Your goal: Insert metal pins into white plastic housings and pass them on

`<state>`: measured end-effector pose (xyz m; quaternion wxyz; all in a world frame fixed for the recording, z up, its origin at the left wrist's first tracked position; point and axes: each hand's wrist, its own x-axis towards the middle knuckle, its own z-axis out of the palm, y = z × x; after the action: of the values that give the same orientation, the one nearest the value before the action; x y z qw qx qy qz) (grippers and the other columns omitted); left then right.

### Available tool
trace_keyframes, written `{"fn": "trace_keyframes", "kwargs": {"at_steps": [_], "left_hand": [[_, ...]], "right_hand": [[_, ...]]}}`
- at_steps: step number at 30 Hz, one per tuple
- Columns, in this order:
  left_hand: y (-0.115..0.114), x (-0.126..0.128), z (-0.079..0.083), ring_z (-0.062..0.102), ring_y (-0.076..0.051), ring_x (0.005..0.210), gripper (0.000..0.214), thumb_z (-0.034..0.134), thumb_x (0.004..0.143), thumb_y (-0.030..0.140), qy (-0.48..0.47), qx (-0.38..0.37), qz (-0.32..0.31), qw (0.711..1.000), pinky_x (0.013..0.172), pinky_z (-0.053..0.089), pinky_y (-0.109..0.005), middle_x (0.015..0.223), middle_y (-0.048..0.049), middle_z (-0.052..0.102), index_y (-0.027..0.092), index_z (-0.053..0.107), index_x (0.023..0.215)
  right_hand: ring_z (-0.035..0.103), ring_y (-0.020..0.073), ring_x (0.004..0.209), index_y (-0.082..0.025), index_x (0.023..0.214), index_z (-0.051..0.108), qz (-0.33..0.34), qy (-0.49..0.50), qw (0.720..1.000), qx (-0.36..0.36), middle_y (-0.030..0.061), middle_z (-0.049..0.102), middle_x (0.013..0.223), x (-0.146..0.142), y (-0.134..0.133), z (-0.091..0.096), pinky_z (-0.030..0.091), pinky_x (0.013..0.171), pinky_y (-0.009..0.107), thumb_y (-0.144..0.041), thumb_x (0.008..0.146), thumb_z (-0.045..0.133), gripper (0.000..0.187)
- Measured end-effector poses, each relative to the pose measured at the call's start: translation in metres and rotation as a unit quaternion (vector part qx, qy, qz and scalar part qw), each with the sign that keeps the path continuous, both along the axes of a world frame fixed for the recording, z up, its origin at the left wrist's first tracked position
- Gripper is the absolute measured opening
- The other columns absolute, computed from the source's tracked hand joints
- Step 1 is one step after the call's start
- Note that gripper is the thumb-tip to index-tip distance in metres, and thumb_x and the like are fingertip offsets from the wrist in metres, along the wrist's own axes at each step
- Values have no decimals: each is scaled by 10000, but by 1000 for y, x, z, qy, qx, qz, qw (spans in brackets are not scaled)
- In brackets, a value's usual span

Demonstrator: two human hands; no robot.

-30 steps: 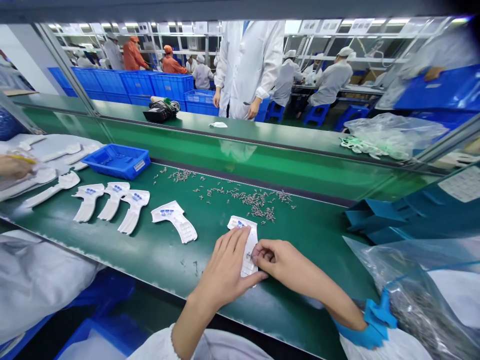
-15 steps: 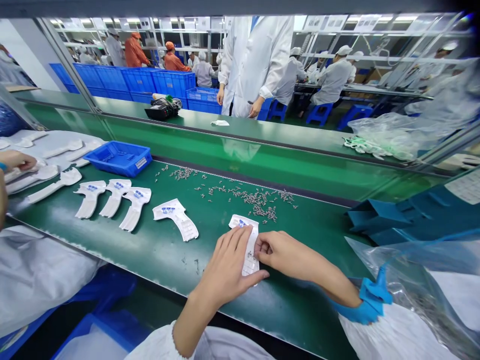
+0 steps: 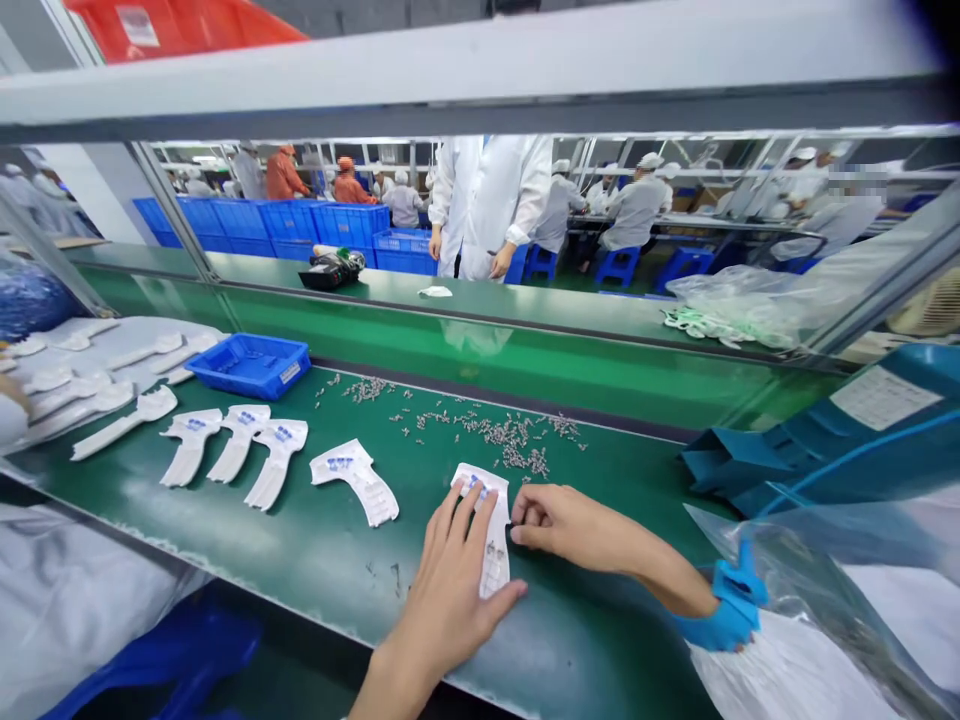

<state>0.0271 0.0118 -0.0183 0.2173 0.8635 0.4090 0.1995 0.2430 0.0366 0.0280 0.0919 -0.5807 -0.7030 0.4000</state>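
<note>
A white plastic handle shell (image 3: 492, 500) with blue marks near its top lies on the green bench. My left hand (image 3: 456, 570) rests over its left side, fingers stretched out and thumb spread near the lower end. At the shell's right edge is my right hand (image 3: 551, 525), its fingers closed in a pinch. A small black piece (image 3: 511, 527) shows at those fingertips, too small to name. Small metal parts are visible inside the lower shell. To the left lies a similar white shell (image 3: 356, 480), untouched.
Loose small screws (image 3: 510, 435) are scattered behind my hands. Several more white shells (image 3: 274, 460) and a blue tray (image 3: 251, 365) stand left. A co-worker's hand (image 3: 11, 410) is at the far left. On the right are a teal holder (image 3: 795, 445) and a clear plastic bag (image 3: 847, 570).
The view has tilted upward, so the bench sits lower in the picture. My right fingers have shifted toward the shell's right edge, where a small black piece now shows.
</note>
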Motion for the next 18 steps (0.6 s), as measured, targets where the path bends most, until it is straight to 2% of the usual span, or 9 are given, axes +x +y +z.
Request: {"fn": "trace_keyframes", "kwargs": {"at_steps": [1, 3, 5, 6, 8, 10, 12, 14, 18], "left_hand": [[-3, 1, 1, 183, -309, 1498, 791, 634, 895, 376, 1, 0, 18, 1000, 1160, 322, -505, 1617, -53, 252, 286, 197, 1547], [-9, 9, -2, 236, -313, 1480, 722, 581, 920, 360, 0, 6, 58, 998, 1125, 374, -497, 1607, -44, 281, 301, 222, 1544], [-11, 23, -8, 297, -344, 1446, 707, 581, 915, 387, 5, 27, 101, 995, 1088, 406, -513, 1580, -73, 337, 277, 262, 1536], [-11, 30, -12, 319, -362, 1428, 708, 587, 910, 396, 11, 43, 120, 992, 1073, 412, -526, 1567, -94, 358, 257, 280, 1532], [-10, 41, -18, 337, -389, 1403, 698, 584, 914, 393, 24, 80, 145, 986, 1050, 417, -546, 1552, -133, 371, 218, 297, 1526], [-10, 42, -17, 349, -397, 1379, 662, 547, 940, 381, 31, 111, 162, 980, 1025, 427, -555, 1556, -151, 348, 213, 289, 1526], [-13, 33, -11, 390, -385, 1333, 640, 523, 958, 384, 31, 125, 170, 977, 992, 448, -550, 1547, -150, 340, 235, 270, 1527], [-20, 19, -3, 465, -353, 1245, 613, 526, 962, 388, 30, 120, 168, 978, 936, 487, -522, 1485, -147, 396, 256, 285, 1510], [-37, 0, 2, 564, -285, 1046, 415, 520, 971, 322, 38, 103, 145, 983, 811, 535, -431, 1242, -128, 536, 251, 455, 1375]], "right_hand": [[646, 169, 727, -200, 960, 622, -22, -2, 999, 26, 20, 713, 811, 10, 3, -3, 462, 625, 246, -314, 898, 556, 146], [664, 199, 857, -202, 1047, 630, -85, -73, 986, 121, 60, 721, 951, 31, 10, -14, 493, 733, 283, -309, 946, 478, 212], [625, 260, 1048, -185, 1147, 631, -161, -203, 938, 230, 125, 678, 1147, 50, 18, -29, 474, 877, 358, -270, 956, 444, 280], [585, 302, 1124, -159, 1206, 615, -184, -234, 921, 252, 166, 630, 1242, 58, 22, -36, 456, 916, 406, -257, 956, 435, 324], [524, 356, 1198, -132, 1274, 588, -204, -262, 903, 272, 201, 556, 1350, 70, 27, -49, 440, 937, 470, -258, 959, 421, 378], [529, 349, 1182, -145, 1259, 605, -201, -259, 904, 276, 182, 573, 1337, 77, 30, -57, 444, 934, 472, -260, 965, 406, 373], [561, 308, 1121, -162, 1201, 636, -191, -250, 907, 281, 151, 628, 1251, 83, 29, -61, 443, 942, 441, -244, 970, 386, 350], [576, 283, 1072, -156, 1170, 645, -183, -234, 912, 282, 142, 648, 1190, 88, 27, -62, 440, 947, 415, -234, 970, 374, 346], [579, 293, 1026, -161, 1156, 647, -181, -213, 918, 281, 141, 645, 1178, 96, 24, -64, 454, 896, 417, -272, 959, 391, 342]]}}
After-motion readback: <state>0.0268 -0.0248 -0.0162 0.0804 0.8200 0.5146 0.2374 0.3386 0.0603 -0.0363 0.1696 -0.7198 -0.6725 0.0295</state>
